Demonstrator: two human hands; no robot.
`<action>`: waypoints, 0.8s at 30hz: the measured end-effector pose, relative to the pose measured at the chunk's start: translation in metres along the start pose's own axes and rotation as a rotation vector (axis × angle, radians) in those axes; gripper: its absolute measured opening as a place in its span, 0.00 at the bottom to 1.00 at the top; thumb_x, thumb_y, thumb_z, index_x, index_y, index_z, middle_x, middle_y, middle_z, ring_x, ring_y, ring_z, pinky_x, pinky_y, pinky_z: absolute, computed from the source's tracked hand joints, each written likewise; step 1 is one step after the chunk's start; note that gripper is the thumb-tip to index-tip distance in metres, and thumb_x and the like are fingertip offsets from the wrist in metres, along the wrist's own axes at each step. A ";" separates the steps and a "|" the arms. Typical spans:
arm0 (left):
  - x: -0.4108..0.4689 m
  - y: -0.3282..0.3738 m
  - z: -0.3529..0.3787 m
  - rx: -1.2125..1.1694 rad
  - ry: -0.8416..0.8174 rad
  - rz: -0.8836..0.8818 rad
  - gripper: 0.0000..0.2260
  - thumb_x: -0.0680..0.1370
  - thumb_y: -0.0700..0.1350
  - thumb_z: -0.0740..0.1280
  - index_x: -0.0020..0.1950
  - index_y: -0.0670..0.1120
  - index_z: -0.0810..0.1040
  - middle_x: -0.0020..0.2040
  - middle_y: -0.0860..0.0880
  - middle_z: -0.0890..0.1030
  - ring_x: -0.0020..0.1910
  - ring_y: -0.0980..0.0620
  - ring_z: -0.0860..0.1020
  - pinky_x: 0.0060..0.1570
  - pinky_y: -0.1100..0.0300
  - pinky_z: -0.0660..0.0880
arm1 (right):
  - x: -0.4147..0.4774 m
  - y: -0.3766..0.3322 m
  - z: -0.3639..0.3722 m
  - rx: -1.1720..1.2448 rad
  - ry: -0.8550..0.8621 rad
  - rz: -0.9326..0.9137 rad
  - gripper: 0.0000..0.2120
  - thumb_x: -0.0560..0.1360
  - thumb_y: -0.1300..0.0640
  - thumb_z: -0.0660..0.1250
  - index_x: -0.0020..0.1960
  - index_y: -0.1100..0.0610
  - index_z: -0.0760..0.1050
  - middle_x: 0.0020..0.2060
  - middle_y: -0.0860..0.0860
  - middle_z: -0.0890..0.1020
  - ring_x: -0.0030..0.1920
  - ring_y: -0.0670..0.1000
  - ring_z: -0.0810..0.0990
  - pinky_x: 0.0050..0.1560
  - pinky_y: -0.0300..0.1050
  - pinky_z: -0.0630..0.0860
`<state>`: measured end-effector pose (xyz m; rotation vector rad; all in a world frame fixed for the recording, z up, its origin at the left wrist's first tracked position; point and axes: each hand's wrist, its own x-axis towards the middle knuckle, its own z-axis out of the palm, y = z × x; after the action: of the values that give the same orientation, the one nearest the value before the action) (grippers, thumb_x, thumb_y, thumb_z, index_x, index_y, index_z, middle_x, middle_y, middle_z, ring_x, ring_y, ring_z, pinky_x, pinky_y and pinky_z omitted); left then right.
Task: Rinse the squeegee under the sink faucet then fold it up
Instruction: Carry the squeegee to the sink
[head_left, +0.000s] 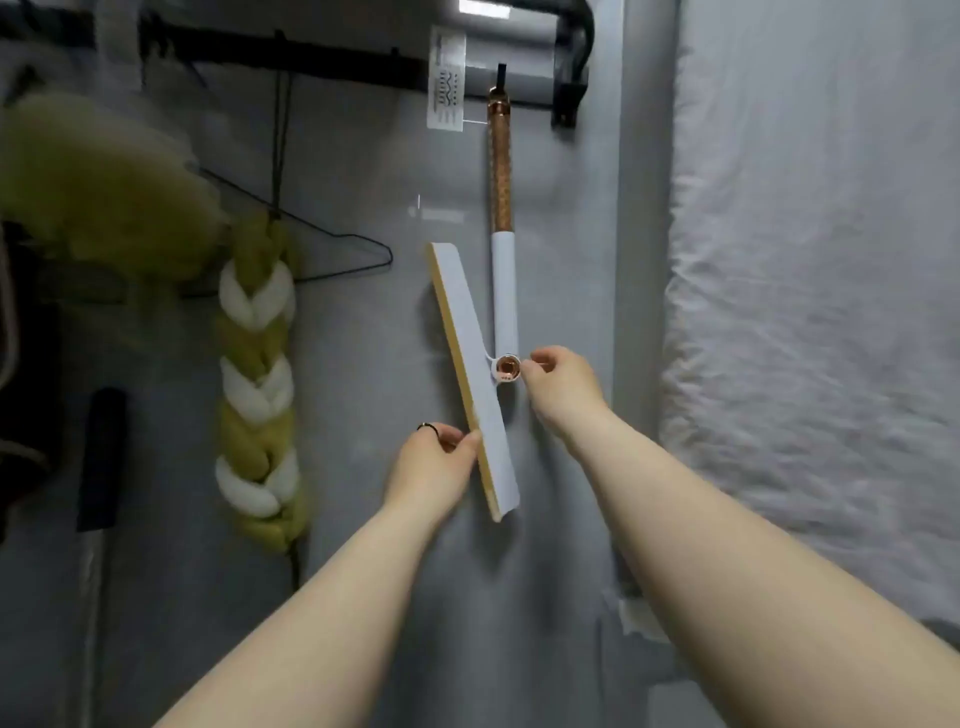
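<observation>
The squeegee (475, 364) hangs from a black hook at the top of a grey wall, its copper and white handle (503, 260) running straight down. Its white blade with a yellow edge is tilted steeply, close to the handle, joined at a copper pivot knob (507, 368). My left hand (436, 462), a dark ring on one finger, pinches the blade's lower left edge. My right hand (563, 384) has its curled fingertips at the pivot knob. No sink or faucet is in view.
A black rail (311, 62) crosses the top of the wall. A wire hanger (332, 244) and a green and white braid (257, 395) hang to the left, by a green fluffy bundle (98, 187). A white curtain (810, 312) fills the right side.
</observation>
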<state>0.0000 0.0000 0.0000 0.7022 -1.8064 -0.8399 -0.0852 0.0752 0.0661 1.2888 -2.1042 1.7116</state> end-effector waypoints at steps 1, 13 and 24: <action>0.002 -0.002 0.001 0.032 -0.011 -0.005 0.13 0.75 0.51 0.62 0.53 0.44 0.77 0.52 0.44 0.82 0.52 0.44 0.78 0.50 0.56 0.73 | 0.004 -0.001 0.003 0.017 0.014 0.011 0.19 0.78 0.57 0.57 0.68 0.62 0.66 0.68 0.58 0.72 0.67 0.57 0.70 0.66 0.46 0.66; 0.015 -0.002 0.000 0.132 -0.002 0.056 0.12 0.72 0.51 0.65 0.29 0.50 0.73 0.30 0.51 0.77 0.37 0.46 0.77 0.36 0.59 0.68 | 0.020 -0.009 0.014 0.175 0.036 0.015 0.08 0.77 0.55 0.60 0.42 0.56 0.71 0.38 0.52 0.75 0.38 0.51 0.72 0.30 0.38 0.65; -0.005 0.022 -0.021 0.045 -0.017 0.133 0.15 0.72 0.48 0.67 0.26 0.46 0.72 0.26 0.50 0.73 0.29 0.49 0.69 0.33 0.59 0.63 | -0.001 -0.030 -0.007 0.229 0.024 -0.050 0.10 0.77 0.55 0.59 0.41 0.58 0.73 0.30 0.49 0.73 0.31 0.47 0.69 0.30 0.38 0.65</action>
<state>0.0194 0.0121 0.0210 0.5979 -1.8702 -0.7208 -0.0668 0.0816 0.0903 1.3568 -1.8900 1.9829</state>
